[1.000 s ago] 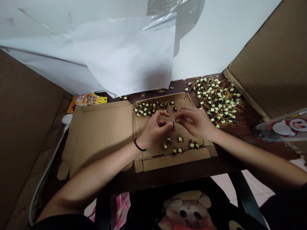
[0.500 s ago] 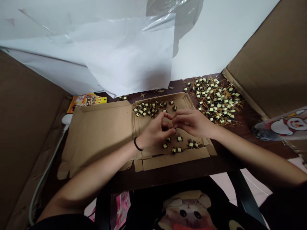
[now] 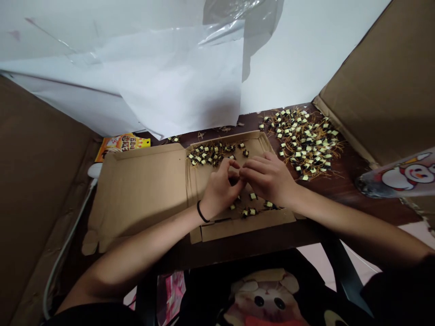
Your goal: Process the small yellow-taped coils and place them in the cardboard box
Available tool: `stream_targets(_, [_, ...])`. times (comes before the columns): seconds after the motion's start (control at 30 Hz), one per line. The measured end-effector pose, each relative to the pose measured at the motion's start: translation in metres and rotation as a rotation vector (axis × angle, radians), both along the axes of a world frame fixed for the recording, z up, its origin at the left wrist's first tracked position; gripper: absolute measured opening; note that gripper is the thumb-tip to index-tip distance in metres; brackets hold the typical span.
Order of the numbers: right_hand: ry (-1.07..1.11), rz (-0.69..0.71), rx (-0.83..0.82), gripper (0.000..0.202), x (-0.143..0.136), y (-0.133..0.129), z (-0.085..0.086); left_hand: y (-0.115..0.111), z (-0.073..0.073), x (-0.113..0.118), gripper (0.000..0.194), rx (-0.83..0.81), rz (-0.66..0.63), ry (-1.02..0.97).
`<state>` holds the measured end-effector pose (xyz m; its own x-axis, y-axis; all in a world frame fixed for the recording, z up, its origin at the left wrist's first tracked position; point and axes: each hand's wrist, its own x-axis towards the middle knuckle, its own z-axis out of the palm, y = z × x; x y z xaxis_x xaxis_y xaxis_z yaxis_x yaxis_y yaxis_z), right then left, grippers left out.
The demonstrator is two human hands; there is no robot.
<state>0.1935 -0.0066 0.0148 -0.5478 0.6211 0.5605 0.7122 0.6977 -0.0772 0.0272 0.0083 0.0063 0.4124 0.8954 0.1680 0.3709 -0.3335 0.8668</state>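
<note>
At the left of the frame, a white cable (image 3: pixel 70 235) runs up to a white rounded plug (image 3: pixel 94 170), with an orange-and-yellow packet (image 3: pixel 123 143) just above and to the right of it. Beside these, an open cardboard box (image 3: pixel 149 181) lies on the dark brown surface (image 3: pixel 217 253), its lid spread to the left and its tray to the right. Small wired components (image 3: pixel 204 156) with pale yellow tops and black ends crowd the tray's upper left corner; a few more lie near its lower edge, below the hands. Over the middle of the tray, the left hand (image 3: pixel 222 186), a black band (image 3: pixel 202 212) round its wrist, curls its thumb and index finger with a gap between them. The right hand (image 3: pixel 268 178) has its fingers bent and bunched, tips meeting the left hand's fingertips; whether either pinches a component cannot be told. Right of the box, a large pile of the same components (image 3: pixel 307 140) spreads over the surface, tangled in thin copper-coloured wires. At the far right, a clear container (image 3: pixel 397 176) with a snowman print lies on its side.
</note>
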Motion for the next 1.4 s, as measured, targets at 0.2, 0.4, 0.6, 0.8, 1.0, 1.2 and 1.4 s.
stream_targets(0.2, [0.336,-0.098,-0.194,0.018,-0.004,-0.002,-0.003,0.007,-0.007,-0.002,0.028,-0.158,0.090,-0.223])
stream_targets(0.4, [0.408,-0.053,-0.205,0.014,-0.003,-0.002,0.000,0.011,-0.010,-0.003,0.030,-0.285,0.044,-0.452])
stream_targets(0.6, [0.385,-0.038,-0.157,0.018,-0.003,-0.003,0.000,0.006,-0.009,-0.001,0.031,-0.365,0.031,-0.537])
stream_targets(0.8, [0.416,-0.060,-0.187,0.015,-0.006,-0.006,0.001,0.004,-0.008,0.000,0.030,-0.325,0.062,-0.516])
stream_targets(1.0, [0.474,-0.057,-0.254,0.014,-0.005,-0.004,0.006,0.007,-0.010,0.000,0.030,-0.339,0.049,-0.533])
stream_targets(1.2, [0.505,-0.138,-0.323,0.014,0.003,0.002,0.011,0.007,-0.011,-0.001,0.031,-0.395,0.011,-0.578])
stream_targets(1.4, [0.459,-0.148,-0.393,0.013,0.003,0.005,0.007,0.005,-0.010,-0.002,0.039,-0.413,-0.049,-0.566])
